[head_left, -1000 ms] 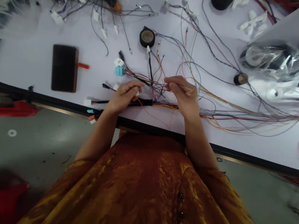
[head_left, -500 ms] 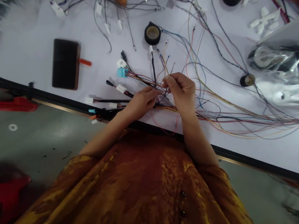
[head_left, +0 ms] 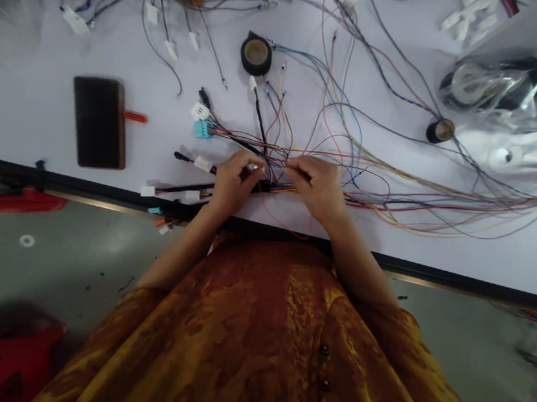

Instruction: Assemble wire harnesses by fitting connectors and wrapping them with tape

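Wires (head_left: 273, 162), many, run between two hands (head_left: 317, 184); one phone (head_left: 99, 123) lies left

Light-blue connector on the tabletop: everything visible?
The light-blue connector is a blocky housing, apparently plastic, lying on the pale tabletop. Thin multicoloured wires leave its right side, running rightward. A white connector sits above it in view; whether they touch is unclear. The left hand is apart from it.

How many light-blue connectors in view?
2. One light-blue connector lies up-left of the left hand; the other light-blue connector is at the near edge of the table. More may be hidden.
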Available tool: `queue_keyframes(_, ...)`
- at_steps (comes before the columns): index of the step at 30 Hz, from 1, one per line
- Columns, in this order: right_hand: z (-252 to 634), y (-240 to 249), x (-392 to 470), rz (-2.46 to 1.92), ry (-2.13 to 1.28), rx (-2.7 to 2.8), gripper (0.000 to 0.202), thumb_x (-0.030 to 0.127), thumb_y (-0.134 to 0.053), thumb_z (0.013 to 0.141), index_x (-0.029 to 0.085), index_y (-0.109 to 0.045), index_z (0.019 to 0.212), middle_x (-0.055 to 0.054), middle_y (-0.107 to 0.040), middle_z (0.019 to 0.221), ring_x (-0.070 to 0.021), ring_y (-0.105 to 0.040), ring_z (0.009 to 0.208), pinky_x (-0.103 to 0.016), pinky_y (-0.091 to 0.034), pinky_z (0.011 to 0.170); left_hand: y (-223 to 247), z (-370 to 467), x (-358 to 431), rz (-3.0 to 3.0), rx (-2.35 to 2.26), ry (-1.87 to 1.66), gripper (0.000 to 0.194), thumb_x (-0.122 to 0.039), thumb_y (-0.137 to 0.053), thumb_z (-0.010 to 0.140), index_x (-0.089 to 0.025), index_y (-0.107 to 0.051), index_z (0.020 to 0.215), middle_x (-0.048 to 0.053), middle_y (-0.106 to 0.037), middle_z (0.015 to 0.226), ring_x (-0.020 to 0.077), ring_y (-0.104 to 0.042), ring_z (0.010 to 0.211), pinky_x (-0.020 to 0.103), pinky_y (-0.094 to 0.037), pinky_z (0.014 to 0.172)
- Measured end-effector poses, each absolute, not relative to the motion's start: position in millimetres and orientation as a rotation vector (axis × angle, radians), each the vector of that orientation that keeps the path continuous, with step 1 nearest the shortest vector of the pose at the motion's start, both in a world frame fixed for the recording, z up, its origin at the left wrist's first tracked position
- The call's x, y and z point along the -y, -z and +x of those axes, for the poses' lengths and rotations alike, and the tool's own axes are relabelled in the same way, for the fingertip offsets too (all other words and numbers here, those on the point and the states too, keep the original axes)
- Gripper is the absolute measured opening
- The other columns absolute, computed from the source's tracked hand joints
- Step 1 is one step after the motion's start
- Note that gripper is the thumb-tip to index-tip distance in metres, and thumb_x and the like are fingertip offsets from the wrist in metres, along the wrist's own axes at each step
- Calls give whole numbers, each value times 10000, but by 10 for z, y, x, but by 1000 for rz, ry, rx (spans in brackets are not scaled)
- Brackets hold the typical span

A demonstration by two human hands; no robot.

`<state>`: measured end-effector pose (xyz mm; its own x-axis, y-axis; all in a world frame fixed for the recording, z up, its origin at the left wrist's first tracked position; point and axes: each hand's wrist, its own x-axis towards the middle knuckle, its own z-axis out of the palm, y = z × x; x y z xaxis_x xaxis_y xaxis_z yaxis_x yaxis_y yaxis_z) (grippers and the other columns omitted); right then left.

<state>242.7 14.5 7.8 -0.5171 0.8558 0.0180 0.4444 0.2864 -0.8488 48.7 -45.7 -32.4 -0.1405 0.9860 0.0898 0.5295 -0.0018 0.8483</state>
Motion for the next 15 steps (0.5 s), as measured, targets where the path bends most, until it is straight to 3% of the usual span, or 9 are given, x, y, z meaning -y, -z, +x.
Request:
queue_keyframes(4,2410,-31,-165,-1163,-1097,2271,178,273,-606,956,211,-686,809,-38,-695,837,-186,-610,823,-337,-443,810,326,481,446,1606,-1714,-1081,89,-167,-615,868,-202,-678,919,37,-715,920,159,-627,782,300,-494,735)
queue_keyframes(9,2454,-77,-181,-1133,-1051,1977,252,348,-508,1014,227,-708,919,-62,-690,910,-204,-635,907,-361,-487,850,342,480,429,1714,-1697,-1038,146,-170,-544,910,-218,-679,939,61,-709,949,203,-646,921,344,-513,841)
queue_keyframes(15,2441,-103,-103,-1169,-1172,1715,228,428,-509,1016,256,-647,1073,1,-605,746,-154,-586,681,-320,-508,689,172,487,432,1676,-1762,-1014,172,-271,-523,970,-206,-677,1012,60,-710,927,201,-644,863,351,-507,853)
